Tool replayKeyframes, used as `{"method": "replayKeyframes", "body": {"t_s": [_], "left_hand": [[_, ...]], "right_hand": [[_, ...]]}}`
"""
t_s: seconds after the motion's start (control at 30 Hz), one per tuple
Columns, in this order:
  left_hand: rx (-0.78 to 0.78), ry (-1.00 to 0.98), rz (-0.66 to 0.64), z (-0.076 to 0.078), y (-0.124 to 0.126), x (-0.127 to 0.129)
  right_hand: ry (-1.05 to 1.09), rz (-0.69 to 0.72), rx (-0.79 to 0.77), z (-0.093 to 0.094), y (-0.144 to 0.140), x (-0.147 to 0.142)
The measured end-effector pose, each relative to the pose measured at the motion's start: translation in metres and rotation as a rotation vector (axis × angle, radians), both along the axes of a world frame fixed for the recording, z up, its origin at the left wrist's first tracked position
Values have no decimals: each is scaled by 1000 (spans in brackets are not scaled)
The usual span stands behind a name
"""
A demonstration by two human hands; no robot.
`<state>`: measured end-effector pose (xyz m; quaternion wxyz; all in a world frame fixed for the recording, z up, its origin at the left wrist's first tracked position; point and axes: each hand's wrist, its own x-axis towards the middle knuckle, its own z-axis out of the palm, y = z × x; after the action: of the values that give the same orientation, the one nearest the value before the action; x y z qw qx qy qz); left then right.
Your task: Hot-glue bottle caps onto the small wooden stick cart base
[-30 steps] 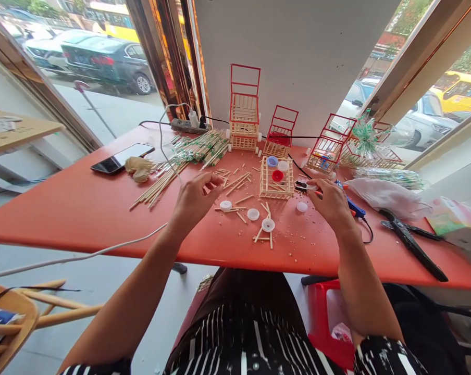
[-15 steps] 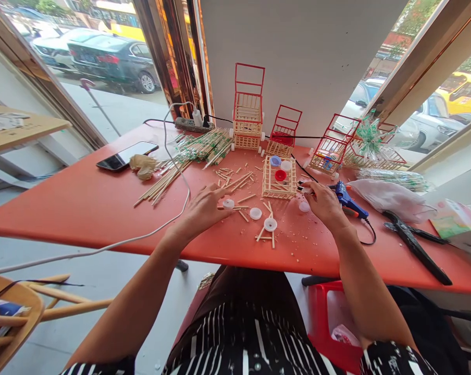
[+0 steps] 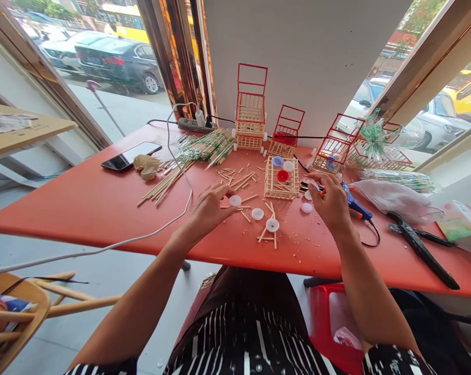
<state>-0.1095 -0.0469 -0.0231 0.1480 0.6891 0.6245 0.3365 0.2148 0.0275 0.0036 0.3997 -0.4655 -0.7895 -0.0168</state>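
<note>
Phone (image 3: pixel 130 155), power strip (image 3: pixel 192 125), black pliers (image 3: pixel 423 247)

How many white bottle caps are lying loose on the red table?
5. One at the left hand's fingertips, one right of it, one on crossed sticks, two near the right hand. Hands may hide more.

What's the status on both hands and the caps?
Left hand fingertips on white cap, grip open. Right hand pinching a small piece by the stick basket. Loose sticks scattered between.

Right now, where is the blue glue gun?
In the head view, the blue glue gun lies on the red table, just right of the right hand.
</note>
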Motion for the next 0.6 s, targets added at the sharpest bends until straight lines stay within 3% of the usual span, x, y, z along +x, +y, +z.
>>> {"method": "replayKeyframes", "body": {"t_s": [0.17, 0.3, 0.6], "left_hand": [[136, -178, -128, 12, -17, 25], [208, -276, -170, 22, -27, 43], [109, -631, -255, 32, -25, 60]], "right_hand": [[86, 194, 165, 12, -28, -24], [59, 383, 219, 11, -41, -38], [-31, 556, 220, 10, -50, -43]]}}
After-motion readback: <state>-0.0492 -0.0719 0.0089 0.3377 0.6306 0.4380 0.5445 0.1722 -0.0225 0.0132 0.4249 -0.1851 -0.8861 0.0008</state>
